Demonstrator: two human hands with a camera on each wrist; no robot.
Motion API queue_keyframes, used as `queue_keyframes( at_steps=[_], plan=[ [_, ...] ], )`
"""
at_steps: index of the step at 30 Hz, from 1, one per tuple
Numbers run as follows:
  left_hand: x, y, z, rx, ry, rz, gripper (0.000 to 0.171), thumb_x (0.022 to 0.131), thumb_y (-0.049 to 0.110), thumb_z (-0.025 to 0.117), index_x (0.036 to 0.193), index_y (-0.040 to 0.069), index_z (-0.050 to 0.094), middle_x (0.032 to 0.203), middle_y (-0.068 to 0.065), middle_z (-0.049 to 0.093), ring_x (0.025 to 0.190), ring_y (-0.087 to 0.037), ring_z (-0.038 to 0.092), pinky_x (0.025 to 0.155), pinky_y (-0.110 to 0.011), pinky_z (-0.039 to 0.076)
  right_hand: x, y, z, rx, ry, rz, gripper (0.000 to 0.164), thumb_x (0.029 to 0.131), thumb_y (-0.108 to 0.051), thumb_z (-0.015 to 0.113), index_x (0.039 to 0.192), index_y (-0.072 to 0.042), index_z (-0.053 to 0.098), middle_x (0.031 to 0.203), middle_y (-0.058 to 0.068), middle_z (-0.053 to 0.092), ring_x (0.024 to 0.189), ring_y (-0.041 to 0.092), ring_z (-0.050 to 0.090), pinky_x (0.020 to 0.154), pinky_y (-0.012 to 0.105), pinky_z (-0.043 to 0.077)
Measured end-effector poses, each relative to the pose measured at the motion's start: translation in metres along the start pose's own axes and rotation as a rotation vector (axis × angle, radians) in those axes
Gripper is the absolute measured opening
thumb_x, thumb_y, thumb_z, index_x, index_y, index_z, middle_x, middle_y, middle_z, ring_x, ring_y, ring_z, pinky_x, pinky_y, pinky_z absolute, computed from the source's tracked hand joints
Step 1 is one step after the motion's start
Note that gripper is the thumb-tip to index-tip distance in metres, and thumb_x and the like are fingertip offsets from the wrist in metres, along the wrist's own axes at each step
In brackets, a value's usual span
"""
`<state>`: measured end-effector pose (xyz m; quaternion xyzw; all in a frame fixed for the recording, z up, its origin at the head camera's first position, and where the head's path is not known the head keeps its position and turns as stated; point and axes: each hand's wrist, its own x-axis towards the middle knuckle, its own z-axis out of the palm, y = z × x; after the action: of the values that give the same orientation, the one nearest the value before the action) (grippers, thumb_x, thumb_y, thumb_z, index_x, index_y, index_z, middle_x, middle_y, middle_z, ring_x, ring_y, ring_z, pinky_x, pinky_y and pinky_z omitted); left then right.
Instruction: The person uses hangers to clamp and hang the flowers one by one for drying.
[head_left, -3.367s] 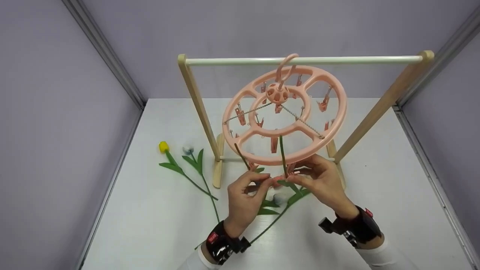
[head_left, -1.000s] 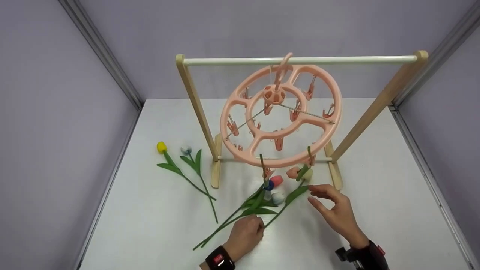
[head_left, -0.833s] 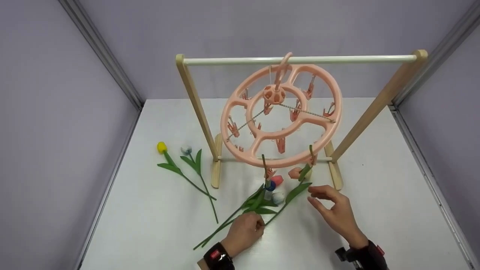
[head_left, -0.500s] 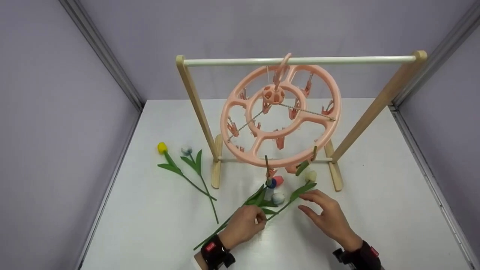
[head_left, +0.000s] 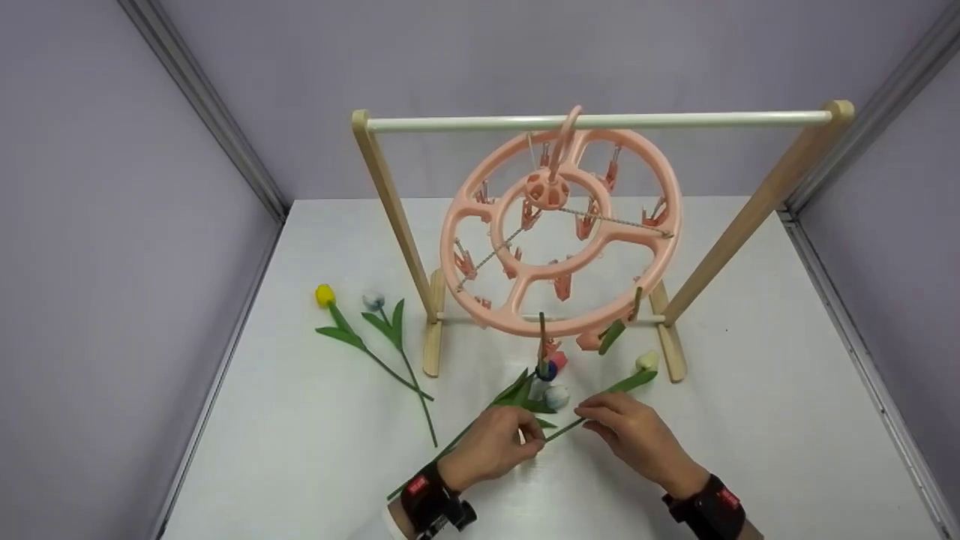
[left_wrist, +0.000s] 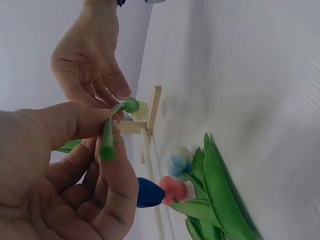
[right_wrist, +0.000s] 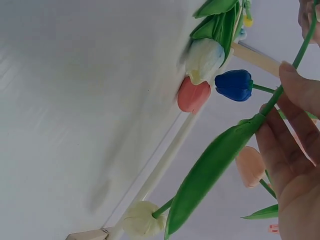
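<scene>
My left hand (head_left: 495,446) pinches the stem end of a cream tulip (head_left: 646,363) between thumb and fingertips. Farther up the same stem, my right hand (head_left: 637,439) has its thumb and fingers around it, just below the long green leaf (right_wrist: 212,167). The flower slants away to the far right, held over the table. Behind the hands, a pink round clip hanger (head_left: 570,327) carries a blue tulip (right_wrist: 234,85) and a peach tulip (right_wrist: 250,165), both head down. A pink tulip (right_wrist: 194,95) and a blue-tinged white tulip (right_wrist: 205,60) lie on the table below.
The hanger hooks over the white bar (head_left: 697,120) of a rack with wooden posts (head_left: 394,210). Left of the rack lie a yellow tulip (head_left: 324,295) and another blue-tinged white tulip (head_left: 373,301), stems crossed. Several clips (head_left: 562,285) dangle from the hanger.
Earlier both hands worked at the hanger's front clips. Since then the left hand has picked up the cream tulip's stem; the right hand has moved left onto it. The flower has swung right.
</scene>
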<state>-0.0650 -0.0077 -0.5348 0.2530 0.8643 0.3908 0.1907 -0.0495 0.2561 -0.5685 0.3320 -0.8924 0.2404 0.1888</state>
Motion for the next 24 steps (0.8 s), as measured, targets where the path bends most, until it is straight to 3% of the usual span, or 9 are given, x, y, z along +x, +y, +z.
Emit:
queue_keyframes(
  at_steps=[7,13,20,24],
  plan=[
    [0.000,0.003,-0.005,-0.029,-0.032,-0.021,0.006,0.096,0.014,0.076,0.093,0.012,0.081,0.088,0.007,0.073,0.072,0.006,0.053,0.063,-0.012,0.046,0.001,0.002,0.001,-0.010,0.007,-0.041,0.035,0.070,0.008,0.092,0.094,-0.016,0.081,0.094,-0.005,0.074,0.087,0.009,0.072,0.075,0.024,0.063],
    [0.000,0.004,-0.005,-0.054,-0.021,0.002,0.008,0.097,0.018,0.075,0.096,0.013,0.081,0.089,0.007,0.075,0.072,0.006,0.054,0.062,-0.012,0.045,0.000,0.003,-0.001,-0.034,0.009,-0.058,0.036,0.070,0.012,0.090,0.092,-0.016,0.082,0.092,-0.005,0.074,0.084,0.010,0.071,0.074,0.024,0.063],
    [0.000,0.003,-0.006,-0.249,0.083,0.035,0.022,0.100,0.038,0.074,0.104,0.017,0.079,0.093,0.002,0.077,0.075,0.004,0.060,0.069,-0.014,0.051,-0.003,0.008,-0.007,0.007,0.083,-0.078,0.043,0.067,0.018,0.088,0.093,-0.015,0.080,0.094,-0.005,0.074,0.086,0.010,0.070,0.074,0.024,0.061],
    [-0.001,0.003,-0.008,-0.364,0.146,0.051,0.021,0.102,0.036,0.072,0.106,0.016,0.077,0.098,-0.006,0.078,0.077,0.000,0.065,0.069,-0.015,0.052,-0.003,0.010,-0.011,0.063,0.129,-0.060,0.046,0.068,0.022,0.085,0.095,-0.015,0.080,0.094,-0.004,0.074,0.087,0.010,0.070,0.077,0.019,0.059]
  ],
)
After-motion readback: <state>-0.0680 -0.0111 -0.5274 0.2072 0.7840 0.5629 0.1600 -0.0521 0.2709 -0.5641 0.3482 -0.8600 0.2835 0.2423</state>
